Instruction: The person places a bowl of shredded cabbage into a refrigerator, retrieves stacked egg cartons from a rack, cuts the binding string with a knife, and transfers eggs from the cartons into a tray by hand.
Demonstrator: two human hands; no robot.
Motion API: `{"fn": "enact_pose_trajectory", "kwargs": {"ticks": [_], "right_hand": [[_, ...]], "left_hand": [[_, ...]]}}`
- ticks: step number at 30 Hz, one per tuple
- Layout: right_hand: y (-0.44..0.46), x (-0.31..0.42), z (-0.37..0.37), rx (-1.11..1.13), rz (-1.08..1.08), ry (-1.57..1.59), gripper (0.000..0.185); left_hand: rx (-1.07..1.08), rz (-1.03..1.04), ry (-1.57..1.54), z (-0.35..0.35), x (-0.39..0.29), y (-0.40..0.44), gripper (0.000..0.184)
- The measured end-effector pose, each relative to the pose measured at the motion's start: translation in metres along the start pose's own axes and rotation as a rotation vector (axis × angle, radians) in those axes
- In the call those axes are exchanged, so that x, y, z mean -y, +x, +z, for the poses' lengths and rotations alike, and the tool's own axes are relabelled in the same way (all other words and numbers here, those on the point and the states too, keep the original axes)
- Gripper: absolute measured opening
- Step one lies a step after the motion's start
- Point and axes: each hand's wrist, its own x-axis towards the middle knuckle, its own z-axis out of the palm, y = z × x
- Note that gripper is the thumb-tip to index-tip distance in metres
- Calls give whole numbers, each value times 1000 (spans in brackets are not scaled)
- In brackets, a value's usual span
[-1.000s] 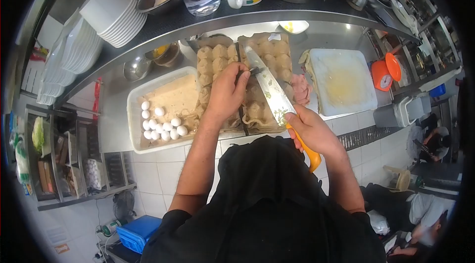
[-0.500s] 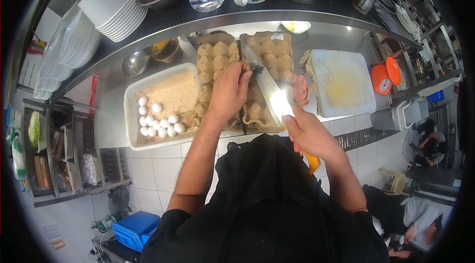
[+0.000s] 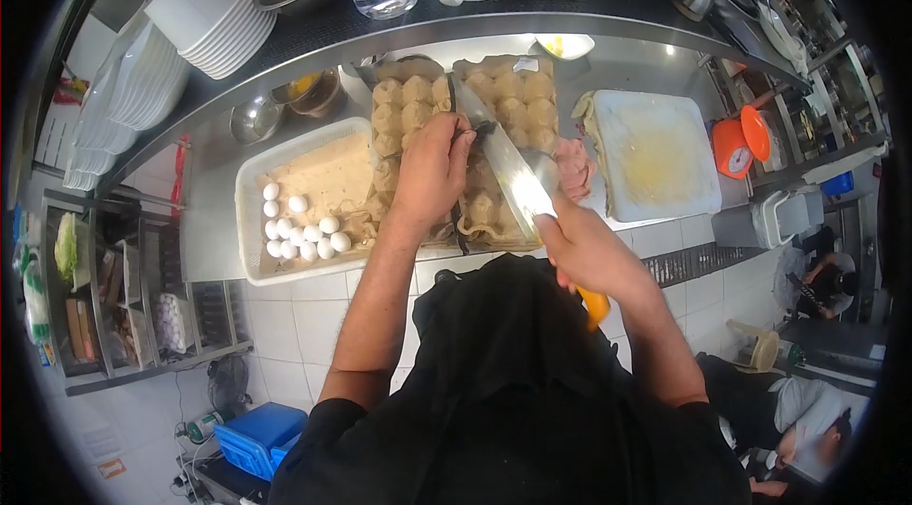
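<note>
My left hand [image 3: 432,168] pinches a dark knot [image 3: 483,132] in a black strap [image 3: 452,94] running over the cardboard egg trays [image 3: 513,111]. In my right hand [image 3: 584,244] is a large knife with an orange handle [image 3: 596,305]. The knife's broad blade [image 3: 503,163] slants across the trays, its edge against or very near the strap by my left fingers; I cannot tell whether the strap is cut. Left of the trays, a white plastic crate [image 3: 249,253] holds several white eggs [image 3: 309,251] on brown cardboard.
Right of the trays lie a pink cloth [image 3: 574,168], a white cutting board [image 3: 655,158] and an orange scale [image 3: 736,161]. Metal bowls [image 3: 256,120] stand behind the crate. A shelf [image 3: 399,37] above carries stacked white bowls, a mug and pots. Other people are at lower right.
The strap, straight and taut before, now bends near my left hand and looks slacker at the trays' front. Both hands keep their grips, and the view has shifted slightly.
</note>
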Motion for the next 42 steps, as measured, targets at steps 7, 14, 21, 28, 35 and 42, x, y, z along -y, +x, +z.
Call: {"fn": "enact_pose_trajectory", "kwargs": {"ticks": [7, 14, 21, 28, 35, 42], "right_hand": [[-5, 8, 3, -47, -18, -60, 34], [35, 3, 10, -145, -165, -125, 34], [-2, 0, 9, -39, -28, -81, 32], [23, 5, 11, -75, -61, -13, 34], [24, 2, 7, -43, -27, 23, 32], [1, -2, 13, -51, -10, 15, 35]], "left_hand": [[-17, 46, 48, 1, 5, 4, 10], [-2, 41, 49, 2, 5, 1, 10], [3, 27, 32, 0, 7, 2, 11], [-1, 70, 53, 0, 9, 5, 11], [2, 58, 46, 1, 9, 2, 11], [-5, -6, 13, 1, 10, 5, 13]]}}
